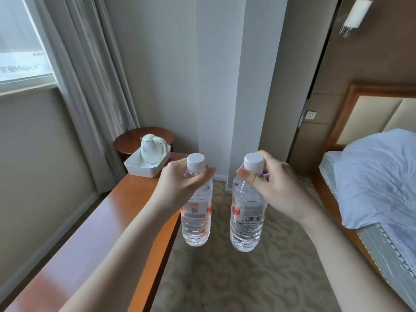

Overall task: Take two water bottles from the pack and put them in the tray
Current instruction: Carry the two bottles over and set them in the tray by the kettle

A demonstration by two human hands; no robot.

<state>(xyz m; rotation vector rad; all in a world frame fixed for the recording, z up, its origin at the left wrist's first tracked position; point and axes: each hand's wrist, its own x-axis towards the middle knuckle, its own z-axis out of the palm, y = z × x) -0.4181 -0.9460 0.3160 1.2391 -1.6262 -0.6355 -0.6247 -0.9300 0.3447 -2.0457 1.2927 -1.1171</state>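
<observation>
I hold two clear water bottles with white caps upright in the air, above the carpet beside the desk. My left hand (pixel 180 181) grips the neck of the left bottle (pixel 196 221). My right hand (pixel 270 183) grips the neck of the right bottle (pixel 246 224). The white tray (pixel 135 166) stands at the far end of the wooden desk (pixel 108 221), ahead and to the left of both bottles. A white kettle (pixel 152 148) stands in the tray. The pack is not in view.
A round wooden side table (pixel 130 138) sits behind the tray, next to grey curtains (pixel 90 86). A bed with a pale blue pillow (pixel 378 176) lies on the right. Patterned carpet (pixel 258 278) runs between desk and bed.
</observation>
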